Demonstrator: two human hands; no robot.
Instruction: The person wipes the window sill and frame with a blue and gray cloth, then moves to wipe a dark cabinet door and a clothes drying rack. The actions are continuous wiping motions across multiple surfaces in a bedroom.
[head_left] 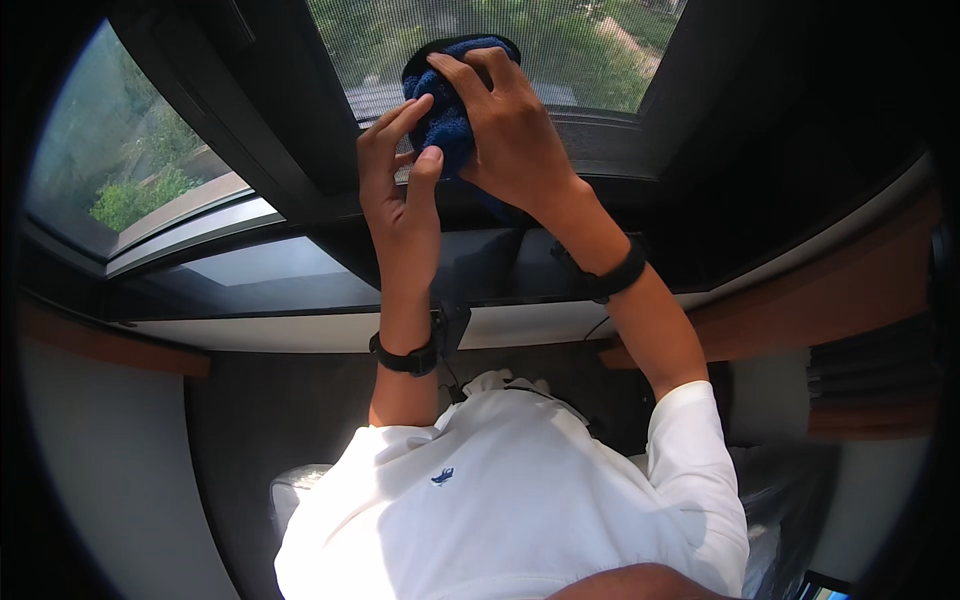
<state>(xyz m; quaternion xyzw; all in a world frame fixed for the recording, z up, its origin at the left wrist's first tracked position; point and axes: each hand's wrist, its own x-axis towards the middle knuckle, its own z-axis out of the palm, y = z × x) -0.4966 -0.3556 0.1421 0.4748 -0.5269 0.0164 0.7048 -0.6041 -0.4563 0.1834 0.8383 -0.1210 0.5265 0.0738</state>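
By the far window: bunched blue cloth
Right hand: curled, gripping it
Left hand: spread at its left side

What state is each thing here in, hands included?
Blue cloth: bunched up
Right hand: curled, gripping the cloth
Left hand: half-curled, fingertips at the cloth
Dark round-edged object: partly covered by the cloth
Mesh screen: in place, see-through
Black wristbands: fastened
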